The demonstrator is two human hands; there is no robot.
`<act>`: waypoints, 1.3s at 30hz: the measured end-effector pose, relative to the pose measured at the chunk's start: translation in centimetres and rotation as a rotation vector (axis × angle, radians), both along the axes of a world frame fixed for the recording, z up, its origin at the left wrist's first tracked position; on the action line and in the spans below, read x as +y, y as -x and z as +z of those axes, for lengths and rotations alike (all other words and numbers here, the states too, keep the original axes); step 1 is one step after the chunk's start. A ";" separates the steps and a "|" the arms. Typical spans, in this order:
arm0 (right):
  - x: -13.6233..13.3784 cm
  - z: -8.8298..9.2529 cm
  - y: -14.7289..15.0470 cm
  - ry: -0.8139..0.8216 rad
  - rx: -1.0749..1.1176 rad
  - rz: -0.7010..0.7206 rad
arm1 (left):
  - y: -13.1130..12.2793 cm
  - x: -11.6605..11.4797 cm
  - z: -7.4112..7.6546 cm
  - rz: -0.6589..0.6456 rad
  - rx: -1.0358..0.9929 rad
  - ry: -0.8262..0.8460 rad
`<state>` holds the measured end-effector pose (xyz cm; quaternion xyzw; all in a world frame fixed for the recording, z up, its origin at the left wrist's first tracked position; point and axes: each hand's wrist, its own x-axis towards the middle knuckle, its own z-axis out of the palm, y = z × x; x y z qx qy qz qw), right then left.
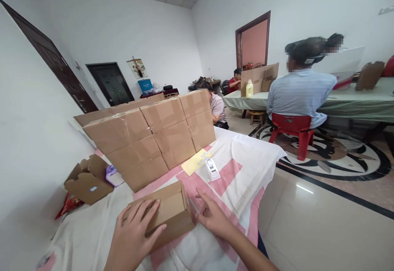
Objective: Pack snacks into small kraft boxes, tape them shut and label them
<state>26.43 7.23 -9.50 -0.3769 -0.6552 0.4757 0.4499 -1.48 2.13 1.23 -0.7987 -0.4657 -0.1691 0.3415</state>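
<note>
A small closed cardboard box [172, 209] lies on the cloth-covered table [246, 168] right in front of me. My left hand [134, 234] rests flat on the box's top, fingers spread. My right hand [212, 215] lies open on the cloth just right of the box, fingertips near its right end. Beyond the box sit a white tape dispenser [212, 169] and a yellow sheet with small labels [195, 161].
A stack of several taped cardboard boxes [154, 135] stands at the back of the table. An open small box [88, 181] lies at the left by the wall. Other people sit at green-covered tables [353, 103] across the tiled floor; one is on a red chair [292, 133].
</note>
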 end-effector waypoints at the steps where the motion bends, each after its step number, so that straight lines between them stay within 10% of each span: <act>1: -0.1 -0.4 0.1 -0.001 -0.003 -0.003 | 0.1 0.0 -0.1 0.001 0.000 0.000; 29: -0.5 -1.9 0.4 -0.035 -0.042 -0.079 | -1.5 -0.7 0.5 0.002 0.058 0.059; 39: 0.3 0.9 -0.4 -0.102 -0.179 0.159 | -2.5 -3.1 1.2 -0.051 0.046 -0.029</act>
